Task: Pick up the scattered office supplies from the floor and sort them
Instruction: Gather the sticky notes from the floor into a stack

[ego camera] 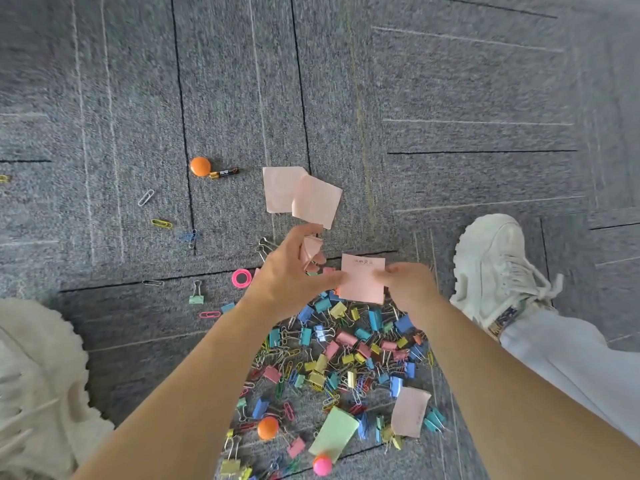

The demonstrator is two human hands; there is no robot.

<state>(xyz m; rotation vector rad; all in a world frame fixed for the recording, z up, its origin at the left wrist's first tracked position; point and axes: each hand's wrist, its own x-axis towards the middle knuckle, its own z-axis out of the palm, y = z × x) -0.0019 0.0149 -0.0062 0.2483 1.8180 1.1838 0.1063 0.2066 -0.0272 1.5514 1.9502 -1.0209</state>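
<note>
Both hands hold one pink sticky note (362,278) above the carpet: my left hand (291,271) pinches its left edge and my right hand (407,282) grips its right edge. A crumpled pink note (311,251) is tucked under my left fingers. Two more pink notes (299,194) lie overlapping on the floor just beyond. Below my hands spreads a pile of several coloured binder clips and paper clips (346,355), with a green note (334,433) and a pink note (410,412) on it.
An orange round magnet (200,166) and a battery (225,172) lie far left. Loose paper clips (161,223), a green binder clip (196,296), a pink ring (241,278). Orange (267,427) and pink (322,464) magnets sit near. White shoes (498,268) (38,382) flank the grey carpet (450,98).
</note>
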